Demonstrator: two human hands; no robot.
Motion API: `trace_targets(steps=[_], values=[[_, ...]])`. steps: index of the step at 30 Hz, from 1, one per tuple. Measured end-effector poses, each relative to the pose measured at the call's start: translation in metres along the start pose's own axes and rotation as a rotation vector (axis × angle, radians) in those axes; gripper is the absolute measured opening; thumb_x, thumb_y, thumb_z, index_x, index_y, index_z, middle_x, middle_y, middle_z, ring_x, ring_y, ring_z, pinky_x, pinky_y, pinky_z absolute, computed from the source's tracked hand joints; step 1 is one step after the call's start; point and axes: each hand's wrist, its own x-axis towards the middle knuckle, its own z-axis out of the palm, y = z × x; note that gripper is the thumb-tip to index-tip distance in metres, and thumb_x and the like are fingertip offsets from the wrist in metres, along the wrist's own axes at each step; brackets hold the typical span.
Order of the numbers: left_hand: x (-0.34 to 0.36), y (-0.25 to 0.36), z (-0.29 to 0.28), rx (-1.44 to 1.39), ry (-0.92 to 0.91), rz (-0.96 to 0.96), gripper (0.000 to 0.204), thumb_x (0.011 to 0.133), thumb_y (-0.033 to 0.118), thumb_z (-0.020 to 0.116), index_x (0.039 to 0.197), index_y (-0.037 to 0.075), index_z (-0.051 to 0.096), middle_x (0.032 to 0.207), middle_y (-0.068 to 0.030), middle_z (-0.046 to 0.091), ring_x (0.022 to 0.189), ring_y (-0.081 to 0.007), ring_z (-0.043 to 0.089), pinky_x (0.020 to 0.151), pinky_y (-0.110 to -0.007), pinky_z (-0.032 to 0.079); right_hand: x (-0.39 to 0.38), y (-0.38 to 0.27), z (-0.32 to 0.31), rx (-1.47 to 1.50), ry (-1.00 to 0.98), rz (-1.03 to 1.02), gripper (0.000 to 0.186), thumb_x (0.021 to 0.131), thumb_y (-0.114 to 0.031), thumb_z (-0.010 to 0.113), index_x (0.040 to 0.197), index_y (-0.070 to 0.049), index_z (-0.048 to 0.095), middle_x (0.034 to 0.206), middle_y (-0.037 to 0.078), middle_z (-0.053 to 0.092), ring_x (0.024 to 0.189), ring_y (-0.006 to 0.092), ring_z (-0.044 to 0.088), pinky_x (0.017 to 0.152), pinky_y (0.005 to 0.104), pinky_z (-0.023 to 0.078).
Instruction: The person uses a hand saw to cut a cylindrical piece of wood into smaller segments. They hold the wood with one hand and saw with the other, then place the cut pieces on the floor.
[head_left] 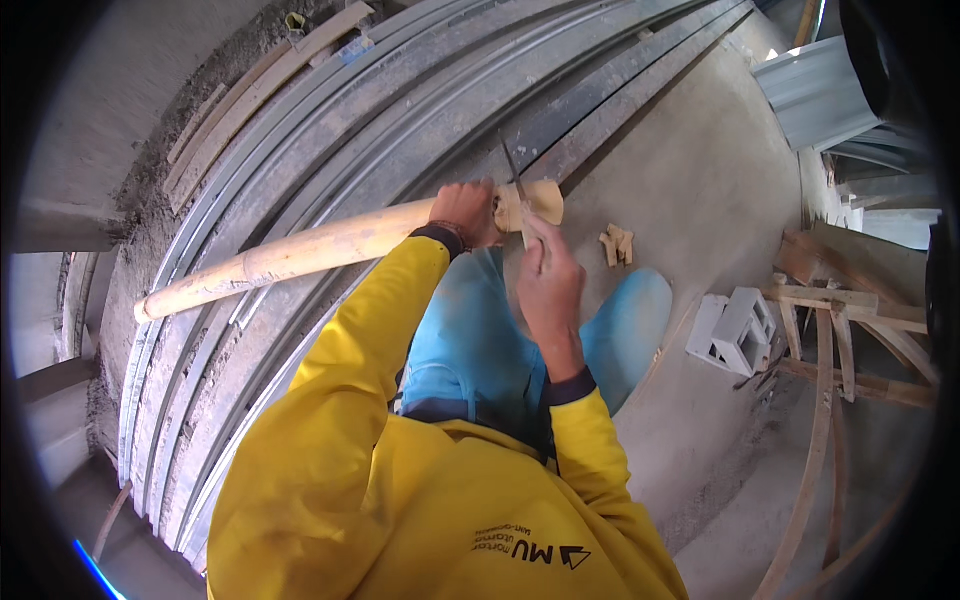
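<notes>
My left hand (465, 212) grips a pale bamboo pole (280, 262) near its right end, beside a cut-away section. My right hand (550, 275) is closed on the light handle of a long narrow blade (515, 165), which lies across that end of the pole and points away from me. Small pale offcuts (618, 244) lie on the concrete just right of the pole's end, above my right knee. My legs in blue trousers are bent beneath my forearms.
Long metal channels and boards (200, 400) are stacked under and beyond the pole. At the right are a pale hollow block (730, 330), a wooden frame (835, 315) and leaning metal sheets (805, 90). The concrete floor (705, 200) runs between.
</notes>
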Motion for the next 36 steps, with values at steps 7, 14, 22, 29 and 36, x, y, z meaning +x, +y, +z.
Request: trace_targets(steps=[7, 14, 22, 29, 36], values=[[-0.003, -0.006, 0.012, -0.021, 0.009, -0.038, 0.073, 0.059, 0.055, 0.088, 0.109, 0.006, 0.069, 0.106, -0.0197, 0.076, 0.098, -0.0379, 0.076, 0.083, -0.048, 0.06, -0.063, -0.023, -0.031, -0.01, -0.029, 0.174, 0.028, 0.1, -0.002, 0.056, 0.126, 0.003, 0.067, 0.118, 0.024, 0.072, 0.113, 0.0386, 0.071, 0.096, 0.0395, 0.054], [-0.009, -0.006, 0.012, -0.027, -0.018, -0.055, 0.07, 0.06, 0.053, 0.087, 0.107, 0.005, 0.069, 0.102, -0.0211, 0.076, 0.094, -0.0396, 0.076, 0.083, -0.048, 0.06, -0.031, -0.011, -0.009, 0.022, 0.001, -0.014, 0.027, 0.101, -0.003, 0.054, 0.124, 0.004, 0.066, 0.117, 0.023, 0.073, 0.109, 0.0386, 0.071, 0.096, 0.0403, 0.054], [0.01, -0.005, 0.006, -0.029, -0.019, -0.015, 0.073, 0.056, 0.051, 0.086, 0.116, 0.012, 0.07, 0.094, -0.0183, 0.077, 0.091, -0.0397, 0.075, 0.083, -0.05, 0.06, -0.003, 0.016, 0.0, 0.049, 0.021, 0.001, 0.024, 0.104, -0.007, 0.053, 0.123, 0.001, 0.066, 0.114, 0.019, 0.073, 0.102, 0.0336, 0.072, 0.089, 0.0383, 0.055], [0.009, -0.008, 0.004, 0.012, -0.05, -0.067, 0.07, 0.056, 0.056, 0.087, 0.108, 0.011, 0.072, 0.095, -0.0193, 0.076, 0.092, -0.0395, 0.075, 0.082, -0.049, 0.06, -0.073, 0.007, -0.034, 0.055, 0.069, -0.032, 0.025, 0.102, -0.005, 0.054, 0.125, -0.001, 0.066, 0.108, 0.022, 0.072, 0.097, 0.0417, 0.072, 0.084, 0.0395, 0.056], [0.004, 0.0, -0.003, -0.002, -0.014, -0.055, 0.069, 0.057, 0.055, 0.088, 0.104, 0.008, 0.072, 0.098, -0.019, 0.077, 0.093, -0.0373, 0.076, 0.083, -0.047, 0.06, 0.002, 0.017, 0.003, 0.014, -0.004, 0.008, 0.028, 0.103, -0.003, 0.054, 0.128, -0.001, 0.066, 0.109, 0.024, 0.073, 0.098, 0.0415, 0.073, 0.083, 0.0422, 0.057]])
